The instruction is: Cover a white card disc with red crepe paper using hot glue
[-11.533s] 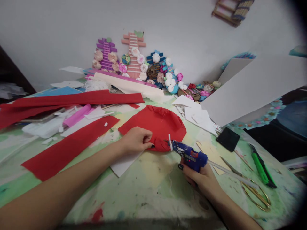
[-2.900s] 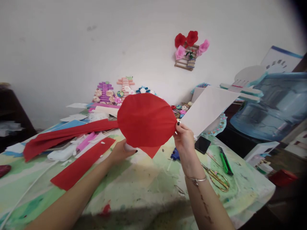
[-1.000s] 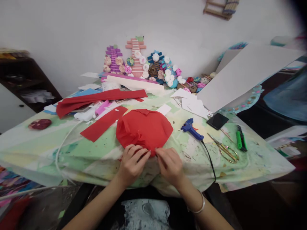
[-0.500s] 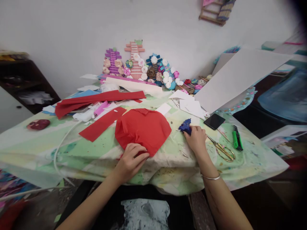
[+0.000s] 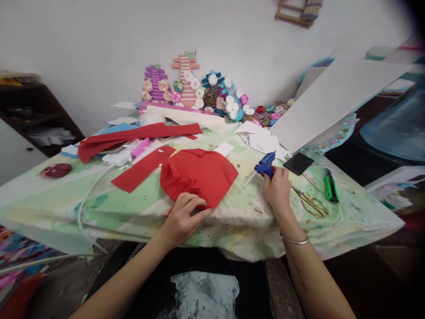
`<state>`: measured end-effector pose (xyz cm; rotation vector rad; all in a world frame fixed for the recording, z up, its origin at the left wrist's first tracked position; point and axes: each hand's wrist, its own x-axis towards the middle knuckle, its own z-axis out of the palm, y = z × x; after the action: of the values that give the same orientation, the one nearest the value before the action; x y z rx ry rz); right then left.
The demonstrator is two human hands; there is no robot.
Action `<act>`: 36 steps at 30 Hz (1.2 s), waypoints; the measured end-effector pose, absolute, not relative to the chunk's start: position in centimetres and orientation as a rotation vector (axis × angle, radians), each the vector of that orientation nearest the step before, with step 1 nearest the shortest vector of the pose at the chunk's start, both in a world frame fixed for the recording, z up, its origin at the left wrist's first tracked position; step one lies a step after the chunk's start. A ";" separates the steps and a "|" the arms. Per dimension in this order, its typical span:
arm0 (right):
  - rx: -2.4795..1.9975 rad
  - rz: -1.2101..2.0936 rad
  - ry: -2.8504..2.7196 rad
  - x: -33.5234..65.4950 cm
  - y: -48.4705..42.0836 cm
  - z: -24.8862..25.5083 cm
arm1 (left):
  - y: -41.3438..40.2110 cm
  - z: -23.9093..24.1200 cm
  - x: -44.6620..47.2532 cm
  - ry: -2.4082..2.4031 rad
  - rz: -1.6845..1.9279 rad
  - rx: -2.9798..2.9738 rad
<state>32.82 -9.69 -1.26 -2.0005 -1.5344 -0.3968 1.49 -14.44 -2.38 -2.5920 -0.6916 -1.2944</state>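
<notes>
In front of me lies a red rounded piece (image 5: 199,173), apparently of crepe paper, gathered and creased on its left side. My left hand (image 5: 186,217) is closed at its lower edge, the fingers curled over the paper and the thumb hidden beneath. To the right, my right hand (image 5: 278,188) grips the handle of a blue glue gun (image 5: 265,164), whose nozzle points up and away. A white glue stick (image 5: 251,177) sticks out of its back. Just right of that hand lie gold-handled scissors (image 5: 312,204).
A red strip (image 5: 142,168) and a longer red bundle (image 5: 139,135) lie left. A white cord (image 5: 81,208) runs over the table edge. At right are a green cutter (image 5: 331,186), a black flat device (image 5: 299,164) and a large white board (image 5: 332,102). Decorated stick crafts (image 5: 186,86) line the wall.
My right hand has turned the glue gun, so its shape and nozzle now show clearly. My left hand stays at the red paper's lower edge. The view has shifted slightly.
</notes>
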 end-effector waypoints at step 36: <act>-1.406 0.201 -1.375 30.6 -14.3 0.4 | -14.2 -3.6 1.9 -0.851 -1.526 -2.418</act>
<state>30.59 -14.34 0.41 -1.4058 -1.3747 0.2011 1.88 -14.24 -3.63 -2.4183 -0.8506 -1.5261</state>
